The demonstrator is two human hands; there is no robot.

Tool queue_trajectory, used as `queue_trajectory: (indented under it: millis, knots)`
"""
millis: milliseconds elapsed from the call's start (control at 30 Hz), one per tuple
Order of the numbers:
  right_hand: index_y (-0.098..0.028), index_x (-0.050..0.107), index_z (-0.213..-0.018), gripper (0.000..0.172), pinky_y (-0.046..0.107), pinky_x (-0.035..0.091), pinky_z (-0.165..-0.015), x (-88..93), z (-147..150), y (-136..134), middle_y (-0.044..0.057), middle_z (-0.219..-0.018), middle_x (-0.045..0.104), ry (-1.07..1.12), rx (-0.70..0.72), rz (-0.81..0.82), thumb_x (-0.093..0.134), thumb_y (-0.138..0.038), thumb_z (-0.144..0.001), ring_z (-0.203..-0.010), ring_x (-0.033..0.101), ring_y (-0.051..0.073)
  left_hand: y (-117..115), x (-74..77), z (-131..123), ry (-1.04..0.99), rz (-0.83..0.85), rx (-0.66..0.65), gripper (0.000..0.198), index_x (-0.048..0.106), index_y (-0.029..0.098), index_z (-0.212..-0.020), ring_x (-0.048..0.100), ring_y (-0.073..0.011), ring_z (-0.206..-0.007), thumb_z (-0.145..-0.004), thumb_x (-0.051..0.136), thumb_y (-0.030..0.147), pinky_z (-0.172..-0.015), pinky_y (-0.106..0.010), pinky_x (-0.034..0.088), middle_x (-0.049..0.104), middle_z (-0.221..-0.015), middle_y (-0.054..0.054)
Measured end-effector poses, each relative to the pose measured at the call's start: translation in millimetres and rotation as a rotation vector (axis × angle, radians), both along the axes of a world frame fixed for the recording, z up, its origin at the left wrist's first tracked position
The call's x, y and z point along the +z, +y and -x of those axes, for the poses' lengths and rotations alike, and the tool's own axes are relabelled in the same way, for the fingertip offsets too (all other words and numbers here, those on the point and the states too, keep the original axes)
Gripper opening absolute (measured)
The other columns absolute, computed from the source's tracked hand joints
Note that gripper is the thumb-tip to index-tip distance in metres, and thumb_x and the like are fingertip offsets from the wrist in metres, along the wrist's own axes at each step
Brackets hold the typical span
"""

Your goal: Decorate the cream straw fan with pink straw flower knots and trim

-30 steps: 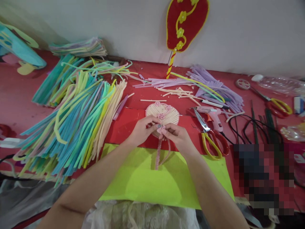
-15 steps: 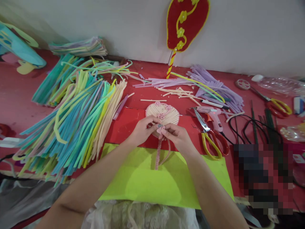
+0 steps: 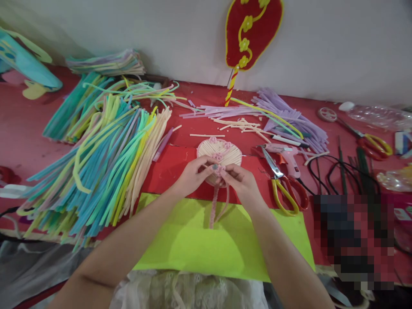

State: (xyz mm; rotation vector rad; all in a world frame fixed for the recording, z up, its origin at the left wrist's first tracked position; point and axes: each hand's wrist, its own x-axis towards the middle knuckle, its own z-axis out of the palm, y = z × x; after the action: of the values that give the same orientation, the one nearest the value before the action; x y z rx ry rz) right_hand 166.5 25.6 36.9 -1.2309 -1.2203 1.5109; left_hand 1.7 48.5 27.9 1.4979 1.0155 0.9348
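Note:
A small pink pipe-cleaner flower [image 3: 219, 171] is pinched between the fingertips of my left hand [image 3: 195, 172] and my right hand [image 3: 240, 178]. Both hands are closed on it, over the lower part of a round cream fan [image 3: 233, 151] with a pink edge. Several pink flowers [image 3: 217, 157] lie on the fan's face. From beneath my fingers the fan's twisted pink handle [image 3: 213, 208] runs down onto a lime-green sheet [image 3: 180, 240]. A pink pipe cleaner [image 3: 228, 199] hangs in a curve from the flower area beside the handle. My fingers partly cover the flower and the fan's bottom.
Bundles of coloured pipe cleaners [image 3: 106, 167] spread on the left. To the right lie scissors [image 3: 277, 171], a pink glue gun [image 3: 292, 165] with a black cord, and more scissors [image 3: 370, 141]. Purple pipe cleaners [image 3: 309, 128] lie behind. A red fan [image 3: 234, 38] leans against the wall.
My fingers have shifted slightly around the pink flower, with the right fingertips moved a little upward. The fan and everything else on the table stay in place.

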Motion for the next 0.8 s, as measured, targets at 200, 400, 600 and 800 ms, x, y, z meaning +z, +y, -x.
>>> queue_trajectory:
  millis: [200, 400, 600, 800]
  knots:
    - [-0.020, 0.063, -0.077, 0.023, 0.025, 0.050, -0.061, -2.5, -2.1, -0.4, 0.000, -0.067, 0.066, -0.022, -0.050, -0.035, 0.064, -0.044, -0.078, -0.062, 0.060, 0.013, 0.0, 2.5, -1.4, 0.069, -0.033, 0.031, 0.012, 0.060, 0.017, -0.085, 0.061, -0.0130, -0.075, -0.080, 0.058, 0.028, -0.070, -0.025, 0.049, 0.067, -0.084, -0.002]
    - [-0.021, 0.064, -0.081, 0.025, 0.025, 0.051, -0.064, -2.2, -0.2, 0.4, 0.001, -0.070, 0.066, -0.056, -0.062, -0.024, 0.063, -0.045, -0.077, -0.067, 0.062, 0.014, 0.3, 1.9, -1.4, 0.043, -0.032, 0.037, 0.011, 0.060, 0.017, -0.084, 0.061, -0.0125, -0.074, -0.081, 0.056, 0.026, -0.069, -0.024, 0.049, 0.067, -0.082, -0.002]
    - [-0.021, 0.066, -0.087, 0.027, 0.024, 0.050, -0.063, -0.3, 0.8, 1.3, 0.002, -0.078, 0.067, -0.117, -0.071, -0.035, 0.065, -0.046, -0.075, -0.071, 0.061, 0.014, 0.1, 1.6, -1.0, 0.044, -0.034, 0.075, 0.007, 0.059, 0.017, -0.082, 0.060, -0.0118, -0.074, -0.080, 0.056, 0.023, -0.069, -0.024, 0.049, 0.066, -0.082, -0.001]
    - [-0.020, 0.065, -0.084, 0.029, 0.024, 0.050, -0.058, -3.2, -0.4, 1.6, 0.003, -0.076, 0.066, -0.141, -0.069, -0.039, 0.063, -0.047, -0.076, -0.068, 0.060, 0.015, 0.0, 2.7, -1.1, 0.001, -0.019, 0.101, 0.009, 0.057, 0.017, -0.079, 0.059, -0.0116, -0.073, -0.079, 0.056, 0.026, -0.068, -0.023, 0.047, 0.064, -0.079, -0.001]
